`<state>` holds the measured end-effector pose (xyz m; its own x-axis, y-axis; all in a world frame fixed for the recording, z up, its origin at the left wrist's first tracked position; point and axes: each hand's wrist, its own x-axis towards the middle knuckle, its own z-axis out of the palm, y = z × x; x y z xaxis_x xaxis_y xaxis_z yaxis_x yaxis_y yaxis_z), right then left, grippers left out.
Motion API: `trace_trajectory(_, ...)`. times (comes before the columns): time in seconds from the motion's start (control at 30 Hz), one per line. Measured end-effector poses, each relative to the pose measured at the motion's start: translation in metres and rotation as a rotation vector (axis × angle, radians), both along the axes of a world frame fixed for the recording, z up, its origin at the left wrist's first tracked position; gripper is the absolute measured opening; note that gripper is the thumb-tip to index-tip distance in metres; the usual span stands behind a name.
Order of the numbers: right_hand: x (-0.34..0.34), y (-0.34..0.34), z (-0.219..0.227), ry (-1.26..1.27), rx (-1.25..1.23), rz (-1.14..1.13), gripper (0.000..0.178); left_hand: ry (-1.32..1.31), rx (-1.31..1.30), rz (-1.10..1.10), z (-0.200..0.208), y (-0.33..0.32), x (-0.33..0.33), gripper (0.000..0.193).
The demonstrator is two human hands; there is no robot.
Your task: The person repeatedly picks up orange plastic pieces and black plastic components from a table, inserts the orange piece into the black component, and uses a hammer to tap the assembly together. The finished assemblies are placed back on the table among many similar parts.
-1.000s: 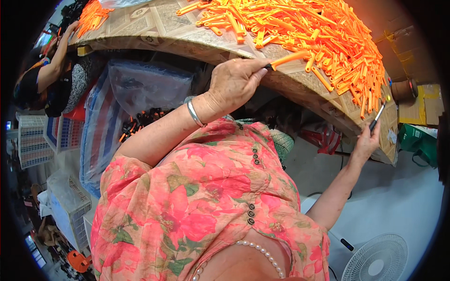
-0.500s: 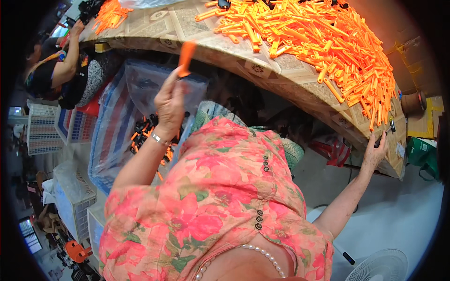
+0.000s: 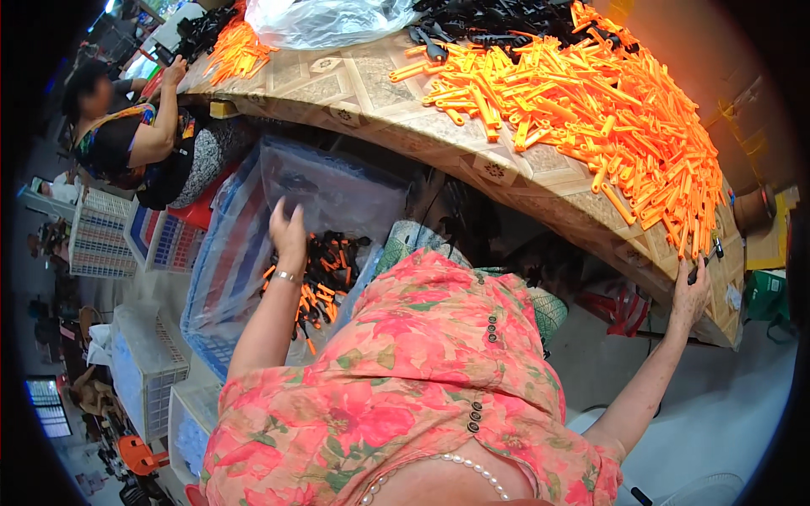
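My left hand (image 3: 289,238) hangs over a plastic-lined crate (image 3: 205,314), its fingers apart and nothing in it. Below it in the crate lies a heap of black-and-orange pieces (image 3: 319,291). Far to the right, my right hand (image 3: 690,295) is at the table's edge, its fingers closed around a small dark thing that I cannot make out. Just beyond those fingertips begins a large pile of long, flat orange plastic handles (image 3: 582,110). A small metal-and-black fitting (image 3: 717,244) stands at the table's edge beside my right hand.
The patterned table (image 3: 363,93) curves across the top. Black parts (image 3: 481,21) and a clear plastic bag (image 3: 325,21) lie at its back. A co-worker (image 3: 139,139) sits at the far left near a smaller orange pile (image 3: 236,52). White crates (image 3: 101,232) stand at left.
The orange piece in my left hand is gone from it; the hand has lowered over the crate and its fingers have spread. My right hand stays at the table's edge. The view has shifted slightly.
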<state>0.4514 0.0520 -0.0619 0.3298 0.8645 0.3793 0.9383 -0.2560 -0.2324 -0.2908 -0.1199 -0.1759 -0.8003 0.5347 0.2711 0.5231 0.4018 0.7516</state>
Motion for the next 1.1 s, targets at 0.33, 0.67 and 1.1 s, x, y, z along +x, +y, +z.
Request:
trace_trajectory(0.33,0.018,-0.002,-0.007,-0.236,-0.049,-0.005,0.058,0.532,0.141,-0.676,0.136,0.252,0.098,0.038)
trace_trajectory(0.67,-0.019,-0.01,0.007,-0.468,0.18,0.046,0.053,0.603,-0.211,-0.504,0.142,0.279,0.11,0.027)
trace_trajectory(1.1,-0.019,-0.002,-0.001,-0.571,0.385,0.084,0.044,0.192,-0.08,-0.431,0.147,0.316,0.138,0.016)
